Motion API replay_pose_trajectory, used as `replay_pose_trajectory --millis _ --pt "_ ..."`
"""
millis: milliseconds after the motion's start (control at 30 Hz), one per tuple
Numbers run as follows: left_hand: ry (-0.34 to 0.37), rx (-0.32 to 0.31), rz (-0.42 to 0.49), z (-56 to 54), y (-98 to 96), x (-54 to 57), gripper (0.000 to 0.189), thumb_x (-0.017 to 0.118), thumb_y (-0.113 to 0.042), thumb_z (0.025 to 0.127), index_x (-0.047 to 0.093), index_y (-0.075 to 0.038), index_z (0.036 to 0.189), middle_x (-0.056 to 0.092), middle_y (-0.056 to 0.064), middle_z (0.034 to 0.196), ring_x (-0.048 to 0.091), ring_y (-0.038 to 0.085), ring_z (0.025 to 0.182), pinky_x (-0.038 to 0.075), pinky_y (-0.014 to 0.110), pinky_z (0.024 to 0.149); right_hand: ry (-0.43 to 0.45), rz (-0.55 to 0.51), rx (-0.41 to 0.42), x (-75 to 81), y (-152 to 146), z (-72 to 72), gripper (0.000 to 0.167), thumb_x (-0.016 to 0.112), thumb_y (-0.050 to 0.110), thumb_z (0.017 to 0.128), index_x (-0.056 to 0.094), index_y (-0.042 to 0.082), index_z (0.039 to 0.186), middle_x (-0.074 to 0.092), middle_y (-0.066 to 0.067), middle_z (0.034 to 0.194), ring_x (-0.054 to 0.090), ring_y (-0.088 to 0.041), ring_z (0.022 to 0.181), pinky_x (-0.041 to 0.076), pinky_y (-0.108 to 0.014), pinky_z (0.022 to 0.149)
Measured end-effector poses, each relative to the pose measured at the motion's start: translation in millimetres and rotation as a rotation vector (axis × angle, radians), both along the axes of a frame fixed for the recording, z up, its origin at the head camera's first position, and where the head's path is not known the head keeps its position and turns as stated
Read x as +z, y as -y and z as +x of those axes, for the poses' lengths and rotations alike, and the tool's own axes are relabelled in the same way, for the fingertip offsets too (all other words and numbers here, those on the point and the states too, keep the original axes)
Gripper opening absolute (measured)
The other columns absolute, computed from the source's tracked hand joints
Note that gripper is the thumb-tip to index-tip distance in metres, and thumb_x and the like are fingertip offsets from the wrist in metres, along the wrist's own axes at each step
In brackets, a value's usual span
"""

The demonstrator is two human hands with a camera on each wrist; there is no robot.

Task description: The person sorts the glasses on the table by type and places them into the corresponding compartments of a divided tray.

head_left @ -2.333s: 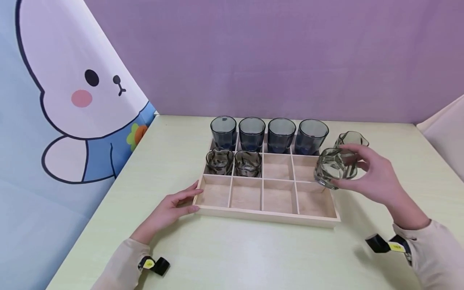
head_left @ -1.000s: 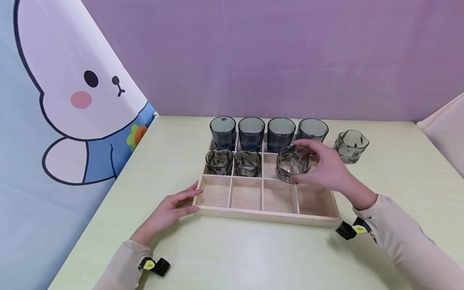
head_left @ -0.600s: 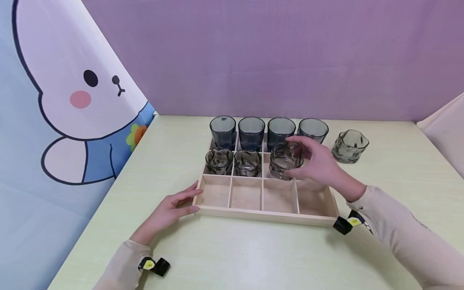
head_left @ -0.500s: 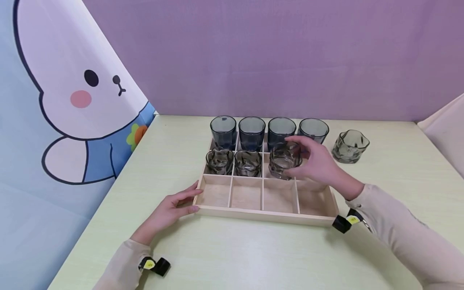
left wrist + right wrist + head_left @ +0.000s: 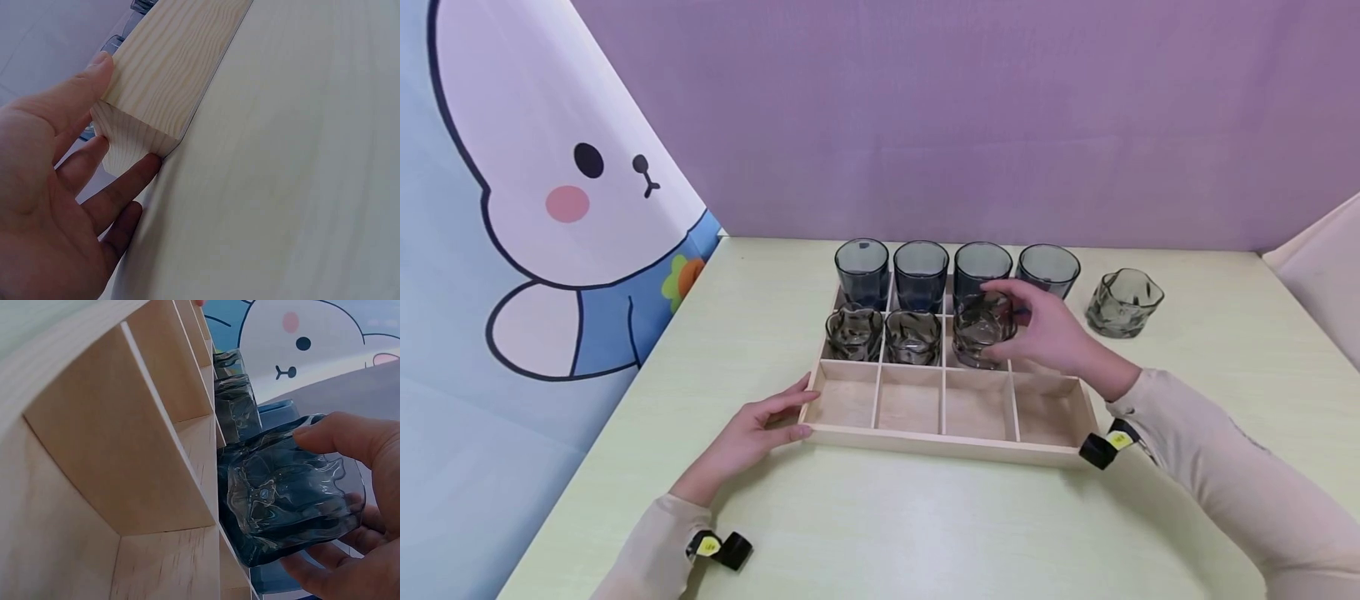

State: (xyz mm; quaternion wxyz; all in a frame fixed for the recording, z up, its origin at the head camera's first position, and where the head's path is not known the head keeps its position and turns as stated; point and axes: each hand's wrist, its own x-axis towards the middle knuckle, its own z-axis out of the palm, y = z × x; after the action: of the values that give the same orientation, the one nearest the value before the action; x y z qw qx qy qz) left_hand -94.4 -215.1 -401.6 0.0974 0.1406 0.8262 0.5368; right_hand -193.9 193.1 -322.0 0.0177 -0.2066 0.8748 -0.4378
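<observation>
My right hand (image 5: 1048, 329) grips a short, wavy-sided smoky glass tumbler (image 5: 977, 333) between thumb and fingers. The tumbler is at the third compartment from the left in the middle row of a wooden divided tray (image 5: 955, 447). In the right wrist view this tumbler (image 5: 281, 494) appears right beside the wooden dividers (image 5: 165, 425). My left hand (image 5: 752, 433) rests at the tray's front left corner, its fingers extended. The left wrist view shows thumb and fingertips touching the corner (image 5: 137, 128). Two matching wavy tumblers (image 5: 854, 333) sit in the compartments to the left.
Several taller blue-grey glasses (image 5: 862, 275) fill the tray's back row. The front row compartments (image 5: 910, 400) show bare wood. One more wavy tumbler (image 5: 1124, 304) stands on the table (image 5: 880, 525) to the right. A purple backdrop (image 5: 970, 117) rises behind.
My right hand has carried the tumbler left from the tray's right side to the third compartment, easing slightly further left in the last half second. The left hand stays at the corner.
</observation>
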Motion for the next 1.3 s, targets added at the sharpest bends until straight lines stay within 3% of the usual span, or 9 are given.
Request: replay_pose_trajectory --millis 100,533,800,933,1167,1300 --pt "0.001 0.001 0.002 0.0 0.3 -0.1 0.049 0.074 -0.013 0.090 0.061 -0.008 0.137 0.033 0.009 0.158 0.035 0.034 0.141 0.033 0.015 0.105 -0.003 0.017 0.005 0.3 2 0.0 0.082 0.091 0.008 0.067 0.054 0.009 0.140 0.058 -0.016 0.128 0.058 -0.033 0.106 0.050 -0.048 0.094" --pt "0.014 0.005 0.005 -0.6 -0.3 0.0 0.049 0.074 -0.013 0.090 0.061 -0.008 0.137 0.033 0.009 0.158 0.034 0.033 0.142 0.034 0.018 0.106 0.013 0.108 0.074 -10.1 2 -4.4 0.083 0.092 0.010 0.065 0.054 0.005 0.138 0.058 -0.019 0.133 0.058 -0.040 0.114 0.048 -0.055 0.100" --pt "0.016 0.006 0.001 0.3 -0.2 -0.6 0.049 0.074 -0.012 0.090 0.060 -0.007 0.137 0.032 0.009 0.158 0.034 0.034 0.142 0.034 0.019 0.107 0.044 0.235 0.098 -17.3 -2 -9.2 0.087 0.093 0.018 0.065 0.052 0.006 0.141 0.055 -0.022 0.136 0.058 -0.042 0.113 0.048 -0.056 0.096" --pt "0.010 0.002 0.007 -0.5 -0.1 -1.9 0.049 0.074 -0.013 0.090 0.061 -0.008 0.137 0.033 0.009 0.158 0.034 0.034 0.142 0.033 0.016 0.105 0.063 0.242 0.124 -16.9 -4 -11.5 0.088 0.092 0.021 0.068 0.049 0.005 0.143 0.052 -0.023 0.140 0.055 -0.045 0.119 0.046 -0.057 0.100" --pt "-0.001 0.002 0.009 -0.7 0.3 -1.9 0.049 0.074 -0.012 0.090 0.061 -0.007 0.137 0.033 0.010 0.158 0.034 0.034 0.142 0.034 0.012 0.103 0.074 0.199 0.203 -14.5 -5 -15.9 0.087 0.091 0.018 0.071 0.046 -0.002 0.143 0.060 -0.021 0.128 0.054 -0.038 0.121 0.042 -0.054 0.106" --pt "0.004 0.003 0.015 -0.8 0.1 -1.3 0.049 0.074 -0.012 0.090 0.061 -0.007 0.137 0.033 0.010 0.158 0.034 0.034 0.142 0.034 0.012 0.103 0.093 0.174 0.217 -14.6 -7 -15.5 0.087 0.090 0.017 0.072 0.045 -0.003 0.144 0.059 -0.022 0.130 0.052 -0.040 0.125 0.039 -0.054 0.109"
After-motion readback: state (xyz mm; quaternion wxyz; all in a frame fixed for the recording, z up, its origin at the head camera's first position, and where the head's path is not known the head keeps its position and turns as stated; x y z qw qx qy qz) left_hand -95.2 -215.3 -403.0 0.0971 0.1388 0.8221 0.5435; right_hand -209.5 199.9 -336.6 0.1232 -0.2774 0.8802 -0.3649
